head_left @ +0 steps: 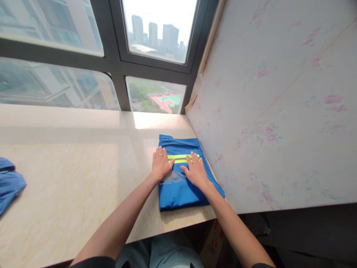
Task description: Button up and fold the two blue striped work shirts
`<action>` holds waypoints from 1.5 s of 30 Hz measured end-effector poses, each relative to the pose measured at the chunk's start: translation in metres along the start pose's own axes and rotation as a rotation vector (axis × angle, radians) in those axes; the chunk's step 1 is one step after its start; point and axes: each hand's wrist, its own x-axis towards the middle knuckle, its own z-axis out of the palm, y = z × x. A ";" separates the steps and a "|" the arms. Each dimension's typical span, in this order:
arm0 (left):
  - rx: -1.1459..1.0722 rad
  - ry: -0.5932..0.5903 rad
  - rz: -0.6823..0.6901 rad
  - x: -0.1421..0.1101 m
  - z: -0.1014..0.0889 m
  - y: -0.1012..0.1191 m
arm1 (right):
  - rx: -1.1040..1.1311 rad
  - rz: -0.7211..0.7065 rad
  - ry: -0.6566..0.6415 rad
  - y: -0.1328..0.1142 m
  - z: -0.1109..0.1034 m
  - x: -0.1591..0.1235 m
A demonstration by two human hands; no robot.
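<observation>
We see a folded blue garment (178,193) lying flat on the pale marbled ledge (83,175), at its right end, near the patterned wall (267,123). Yellow-green stripes (180,158) cross it, grey lettering (172,181) on the near side of them. Its right edge slants out to a corner by the wall.

Left hand (162,163): on the garment's left side, palm down, ring on one finger, thumb pointing inward. Right hand (196,170): palm down on the right part, fingertips over the stripes. Grip: both open, pressed flat, clamped on nothing; the two hands are apart, thumbs toward each other.

Far left, a second blue cloth (9,182) on the ledge, partly cut off by our view. Window (158,67) at the far side; buildings and a sports court visible through it. Near side, below the ledge: light-coloured trousers (167,251) and a cardboard box (213,243).
</observation>
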 end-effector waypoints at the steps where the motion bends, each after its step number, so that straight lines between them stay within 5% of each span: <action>1: -0.008 0.001 0.006 0.000 0.000 -0.001 | 0.001 0.008 0.009 -0.003 0.001 -0.009; 9: -0.050 0.028 0.024 0.000 0.004 -0.007 | 0.068 0.077 0.022 0.029 0.008 -0.049; 17: -0.100 0.045 0.020 0.000 0.001 -0.009 | 0.128 0.174 0.102 0.040 0.007 -0.055; 22: -0.212 0.179 0.098 -0.005 -0.008 -0.008 | 0.112 0.200 0.099 0.049 0.004 -0.053; 25: -0.306 0.218 0.211 -0.019 -0.015 -0.002 | 0.098 0.187 0.104 0.053 0.005 -0.051; 30: -0.489 0.158 0.138 -0.071 -0.024 0.010 | 0.089 0.172 0.127 0.055 0.010 -0.051; 36: -0.331 0.072 0.285 -0.131 -0.025 0.024 | 0.122 0.112 0.282 0.055 0.012 -0.052; 39: -0.237 0.056 0.329 -0.134 -0.021 0.029 | 0.203 0.013 0.359 0.047 0.007 -0.062; 45: -0.202 0.068 0.242 -0.123 -0.020 0.042 | 0.327 -0.059 0.260 0.032 0.005 -0.080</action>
